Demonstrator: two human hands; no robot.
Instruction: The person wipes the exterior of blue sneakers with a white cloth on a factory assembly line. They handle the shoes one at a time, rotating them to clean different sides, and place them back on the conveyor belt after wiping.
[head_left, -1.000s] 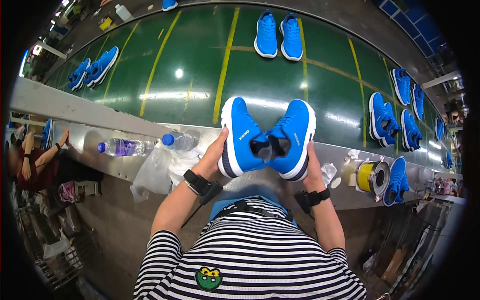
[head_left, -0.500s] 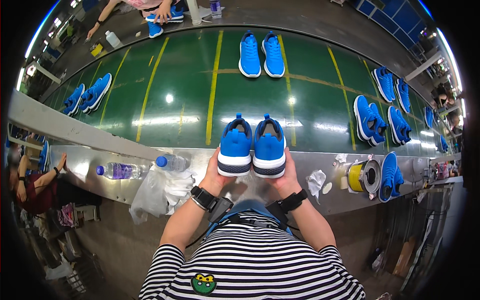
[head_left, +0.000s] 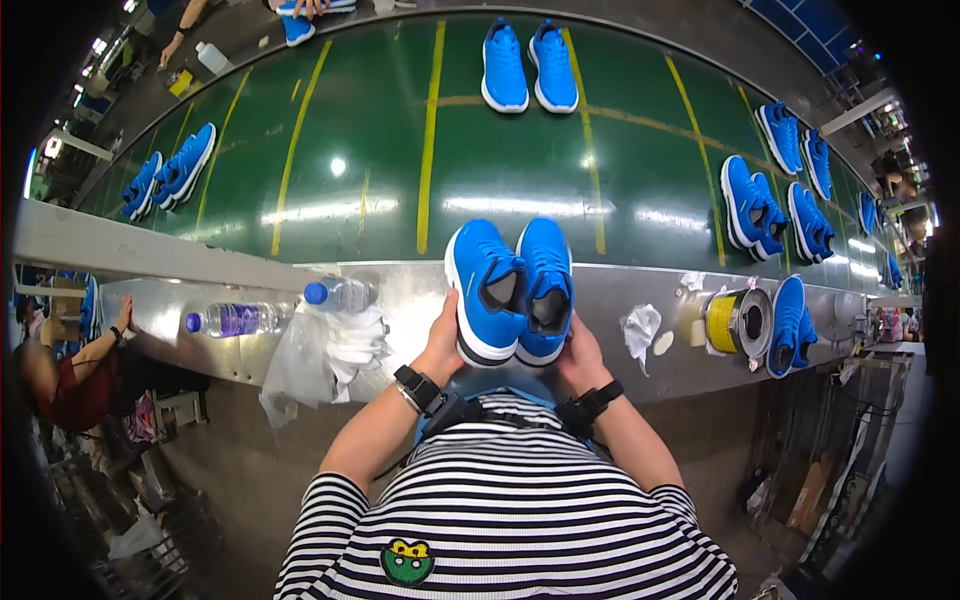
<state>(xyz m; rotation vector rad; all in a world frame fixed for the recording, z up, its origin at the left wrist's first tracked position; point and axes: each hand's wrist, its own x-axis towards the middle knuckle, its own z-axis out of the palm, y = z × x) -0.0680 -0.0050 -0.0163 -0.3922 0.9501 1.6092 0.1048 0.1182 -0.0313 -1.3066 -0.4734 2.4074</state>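
Note:
A pair of blue sneakers with white soles is between my hands, above the metal ledge at the belt's near edge. My left hand (head_left: 442, 341) grips the left sneaker (head_left: 488, 290) by its outer side near the heel. The right sneaker (head_left: 546, 285) is held the same way by my right hand (head_left: 580, 352), whose fingers are partly hidden behind it. Both toes point away from me, and the openings face up toward me. The two shoes touch along their inner sides, the left one tilted.
A green belt (head_left: 380, 150) with yellow lines carries more blue sneakers (head_left: 505, 70). On the metal ledge (head_left: 420, 290) stand or lie bottles (head_left: 240, 319), a plastic bag (head_left: 290, 355), crumpled white paper (head_left: 640, 325), a yellow-labelled can (head_left: 735, 322) and another sneaker pair (head_left: 788, 330). Other people work nearby.
My hands have turned the pair so the heels, which faced me, have dropped and the uppers show. The shoes have come closer together and nearer to me. The view has shifted slightly.

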